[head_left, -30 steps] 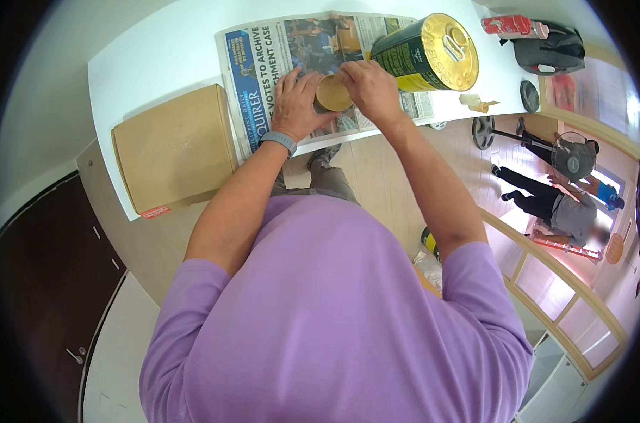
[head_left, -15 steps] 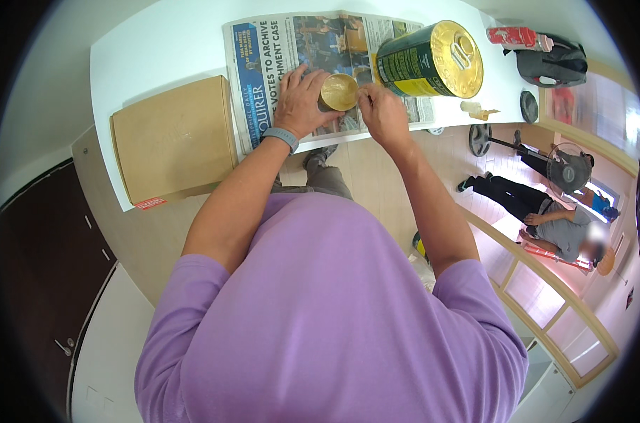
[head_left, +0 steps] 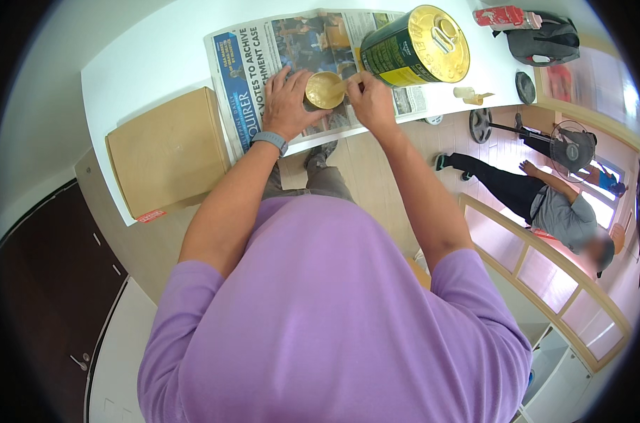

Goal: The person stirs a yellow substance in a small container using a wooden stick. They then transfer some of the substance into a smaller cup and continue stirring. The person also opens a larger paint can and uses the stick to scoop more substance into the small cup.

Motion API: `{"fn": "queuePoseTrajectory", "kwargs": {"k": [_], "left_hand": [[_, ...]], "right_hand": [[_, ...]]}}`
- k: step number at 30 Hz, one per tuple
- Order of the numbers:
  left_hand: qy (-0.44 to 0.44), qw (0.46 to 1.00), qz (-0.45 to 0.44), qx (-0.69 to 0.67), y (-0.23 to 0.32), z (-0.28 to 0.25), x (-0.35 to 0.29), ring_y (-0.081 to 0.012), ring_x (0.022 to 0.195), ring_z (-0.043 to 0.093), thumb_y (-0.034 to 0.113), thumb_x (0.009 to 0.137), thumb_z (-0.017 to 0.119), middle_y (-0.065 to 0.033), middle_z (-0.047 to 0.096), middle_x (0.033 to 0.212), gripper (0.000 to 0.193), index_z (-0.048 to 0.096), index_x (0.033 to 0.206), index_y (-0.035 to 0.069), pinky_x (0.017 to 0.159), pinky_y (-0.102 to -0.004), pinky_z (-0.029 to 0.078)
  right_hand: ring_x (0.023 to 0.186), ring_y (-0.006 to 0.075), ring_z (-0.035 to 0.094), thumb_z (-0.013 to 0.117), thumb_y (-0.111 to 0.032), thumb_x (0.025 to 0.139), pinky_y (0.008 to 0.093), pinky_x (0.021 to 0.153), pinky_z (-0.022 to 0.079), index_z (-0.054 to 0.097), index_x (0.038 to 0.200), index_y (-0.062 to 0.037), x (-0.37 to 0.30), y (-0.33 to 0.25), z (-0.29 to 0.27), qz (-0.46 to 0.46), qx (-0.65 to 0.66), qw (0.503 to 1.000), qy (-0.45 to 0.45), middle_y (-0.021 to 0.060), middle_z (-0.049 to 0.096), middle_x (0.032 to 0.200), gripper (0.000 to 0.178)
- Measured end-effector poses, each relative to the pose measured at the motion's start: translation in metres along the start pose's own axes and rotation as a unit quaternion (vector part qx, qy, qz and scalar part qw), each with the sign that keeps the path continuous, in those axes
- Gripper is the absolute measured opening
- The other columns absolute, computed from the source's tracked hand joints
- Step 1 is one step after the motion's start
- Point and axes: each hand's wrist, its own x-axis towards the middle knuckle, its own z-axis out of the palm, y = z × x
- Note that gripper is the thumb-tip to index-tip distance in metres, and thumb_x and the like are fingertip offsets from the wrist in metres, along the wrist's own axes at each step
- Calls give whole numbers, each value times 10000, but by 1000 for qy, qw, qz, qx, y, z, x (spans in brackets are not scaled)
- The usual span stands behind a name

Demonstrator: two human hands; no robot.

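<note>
My left hand (head_left: 289,106) is wrapped round a small round tin (head_left: 325,97) that stands on a spread newspaper (head_left: 291,56). Inside the tin is a pale yellowish substance. A flat light-coloured stick (head_left: 338,89) reaches over the rim into it, its outer end pinched by my right hand (head_left: 371,102). How deep the stick goes cannot be made out. Close beyond my right hand, a large green-and-gold can (head_left: 397,53) with a handled lid stands on the newspaper.
A brown cardboard box (head_left: 166,151) lies at the table's left. A small pale roll (head_left: 464,92) sits near the right edge, with a grey backpack (head_left: 544,41) and red bottle (head_left: 498,16) beyond. At the right, another person (head_left: 556,204) is near a fan (head_left: 572,146).
The view has shifted slightly, moving table items leftward. The stick now shows inside the small tin, with my right hand still pinching it. The other person has changed posture.
</note>
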Motion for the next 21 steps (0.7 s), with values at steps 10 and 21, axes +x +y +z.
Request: {"fn": "queuePoseTrajectory", "kwargs": {"k": [10,21], "left_hand": [[-12,1000,-14,3,2,0,0,-362,1519,436,572,748,933,-87,648,1496,903,626,1466,120,1269,-521,278],[-6,1000,-4,-5,1,0,0,-381,1502,449,484,729,954,-87,645,1486,889,612,1463,117,1277,-535,273]], "right_hand": [[928,417,711,705,-131,946,504,794,569,739,1030,-49,-9,-14,4,-144,-53,987,57,181,738,959,123],[944,294,677,733,-144,848,435,781,568,723,1083,-104,-31,-4,-13,-305,-160,939,-18,65,688,923,239]]}}
